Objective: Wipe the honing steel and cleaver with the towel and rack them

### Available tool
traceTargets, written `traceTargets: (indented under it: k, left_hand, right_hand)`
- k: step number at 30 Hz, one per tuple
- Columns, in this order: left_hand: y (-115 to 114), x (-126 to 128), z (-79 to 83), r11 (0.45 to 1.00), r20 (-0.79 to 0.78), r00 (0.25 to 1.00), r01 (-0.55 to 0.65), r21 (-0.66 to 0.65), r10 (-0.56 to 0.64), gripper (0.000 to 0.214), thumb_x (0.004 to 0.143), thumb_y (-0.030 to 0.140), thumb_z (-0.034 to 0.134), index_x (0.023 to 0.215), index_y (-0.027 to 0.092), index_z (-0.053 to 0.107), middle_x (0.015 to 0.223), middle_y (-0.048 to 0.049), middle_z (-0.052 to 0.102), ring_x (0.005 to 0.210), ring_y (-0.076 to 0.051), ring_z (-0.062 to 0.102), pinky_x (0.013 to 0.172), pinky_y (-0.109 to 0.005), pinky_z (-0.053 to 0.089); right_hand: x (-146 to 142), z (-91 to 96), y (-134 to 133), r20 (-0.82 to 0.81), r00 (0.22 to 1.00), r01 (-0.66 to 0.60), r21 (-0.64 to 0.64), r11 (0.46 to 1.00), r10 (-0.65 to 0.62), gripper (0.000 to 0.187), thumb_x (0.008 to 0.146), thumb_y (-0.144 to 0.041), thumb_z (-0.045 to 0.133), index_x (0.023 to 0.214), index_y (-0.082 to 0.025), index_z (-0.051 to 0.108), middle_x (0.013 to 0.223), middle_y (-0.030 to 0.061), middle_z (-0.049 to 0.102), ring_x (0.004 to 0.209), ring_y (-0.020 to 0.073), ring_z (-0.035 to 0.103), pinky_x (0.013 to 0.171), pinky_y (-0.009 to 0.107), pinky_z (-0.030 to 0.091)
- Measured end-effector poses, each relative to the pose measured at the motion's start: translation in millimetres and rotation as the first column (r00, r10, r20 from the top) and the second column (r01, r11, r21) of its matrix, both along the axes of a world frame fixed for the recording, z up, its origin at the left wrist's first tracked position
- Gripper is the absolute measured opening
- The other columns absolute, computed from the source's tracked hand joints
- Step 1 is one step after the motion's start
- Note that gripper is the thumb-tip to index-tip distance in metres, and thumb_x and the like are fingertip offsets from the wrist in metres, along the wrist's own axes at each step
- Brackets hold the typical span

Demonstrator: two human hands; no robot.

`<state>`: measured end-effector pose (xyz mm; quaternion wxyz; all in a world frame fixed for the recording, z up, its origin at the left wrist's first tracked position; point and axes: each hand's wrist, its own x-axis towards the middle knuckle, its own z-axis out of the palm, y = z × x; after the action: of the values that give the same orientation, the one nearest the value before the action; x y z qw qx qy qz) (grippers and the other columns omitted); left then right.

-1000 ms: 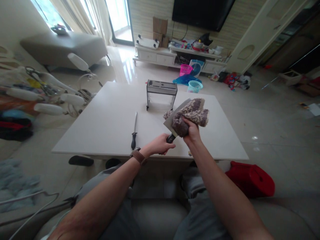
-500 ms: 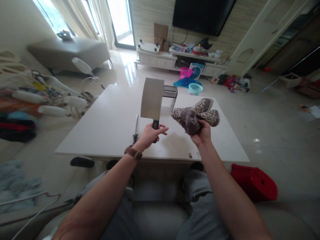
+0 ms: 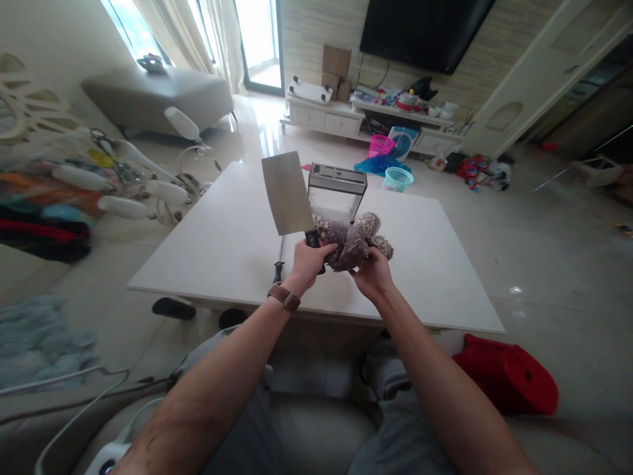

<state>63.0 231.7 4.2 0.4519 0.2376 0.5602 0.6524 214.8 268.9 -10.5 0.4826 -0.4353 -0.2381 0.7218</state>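
Observation:
My left hand (image 3: 305,264) grips the black handle of a broad cleaver (image 3: 287,194), its blade pointing up and tilted left. A bunched, fluffy brown-and-cream patterned cloth (image 3: 352,245) is in my right hand (image 3: 373,276), fingers pressed into its underside. The cloth lies right beside the cleaver's handle and my left thumb; whether it touches the blade is hard to make out. Behind my left hand, a honing steel (image 3: 279,269) with a black handle rests on the white table (image 3: 208,244). Farther back stands a silver-and-black knife block (image 3: 337,177), partly hidden by the cleaver and cloth.
On the floor past the table are a light-blue basket (image 3: 398,178), a pink basket (image 3: 380,146) and a blue plastic bag (image 3: 374,165). A red bin (image 3: 507,376) sits near the right front corner. White lamp arms (image 3: 148,191) spread at the left.
My right hand has brought the cloth leftward to the cleaver's handle. The cleaver has tipped to the left in my left hand. The view has shifted slightly, showing more of the knife block.

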Motion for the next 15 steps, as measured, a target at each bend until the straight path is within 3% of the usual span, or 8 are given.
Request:
traceTargets:
  k: [3,5,6,9,12,15]
  left_hand:
    - [2,-9,-0.4,0.998,-0.197,0.979,-0.057,-0.015,0.053,0.035,0.058,0.022,0.085,0.063,0.018,0.051,0.061,0.0053,0.056,0.058,-0.008,0.050,0.054,-0.021,0.039]
    - [1,-12,0.3,0.998,-0.304,0.952,-0.051,-0.045,0.035,0.031,0.060,0.022,0.083,0.062,0.018,0.053,0.060,0.0047,0.056,0.058,-0.009,0.050,0.054,-0.022,0.038]
    - [-1,-13,0.9,0.998,-0.351,0.936,-0.044,-0.053,0.022,0.029,0.060,0.022,0.083,0.062,0.018,0.054,0.060,0.0041,0.056,0.059,-0.010,0.051,0.054,-0.022,0.038]
    - [-5,-9,3.4,0.999,-0.476,0.879,0.001,-0.053,-0.026,0.022,0.062,0.021,0.079,0.062,0.018,0.058,0.063,0.0019,0.060,0.061,-0.012,0.053,0.057,-0.023,0.038]
    - [-10,-2,6.0,0.994,-0.573,0.813,0.083,-0.069,-0.107,0.016,0.065,0.021,0.077,0.064,0.017,0.062,0.066,0.0002,0.064,0.063,-0.012,0.054,0.059,-0.023,0.039]
    - [-15,8,6.2,0.983,-0.630,0.756,0.160,-0.084,-0.177,0.012,0.072,0.025,0.076,0.070,0.016,0.068,0.069,-0.0019,0.068,0.066,-0.014,0.058,0.061,-0.024,0.039]
  right_hand:
    - [7,-9.5,7,0.288,0.930,0.203,0.118,0.972,-0.230,0.021,0.067,-0.027,0.067,0.081,-0.026,0.052,0.071,-0.0069,0.059,0.069,0.0146,0.055,0.063,0.026,0.046]
    - [10,-6.3,7,0.389,0.807,0.336,0.315,0.888,-0.444,0.024,0.066,-0.024,0.069,0.084,-0.026,0.052,0.076,-0.0072,0.056,0.074,0.0138,0.054,0.069,0.025,0.044]
    - [11,-1.9,5,0.408,0.761,0.335,0.419,0.844,-0.505,0.023,0.067,-0.023,0.069,0.085,-0.026,0.055,0.079,-0.0065,0.056,0.078,0.0141,0.054,0.073,0.026,0.043]
    - [7,16.1,-8,0.472,0.759,0.082,0.615,0.784,-0.450,0.013,0.076,-0.030,0.070,0.085,-0.023,0.064,0.082,-0.0028,0.062,0.083,0.0165,0.056,0.079,0.029,0.043]
    - [-1,27.9,-23,0.586,0.757,-0.182,0.614,0.768,-0.289,0.018,0.082,-0.040,0.072,0.083,-0.022,0.070,0.081,-0.0007,0.067,0.081,0.0178,0.058,0.078,0.031,0.042]
    - [-8,27.5,-30,0.662,0.728,-0.336,0.571,0.749,-0.177,0.023,0.082,-0.044,0.076,0.086,-0.022,0.074,0.082,0.0002,0.069,0.082,0.0186,0.058,0.079,0.032,0.042]
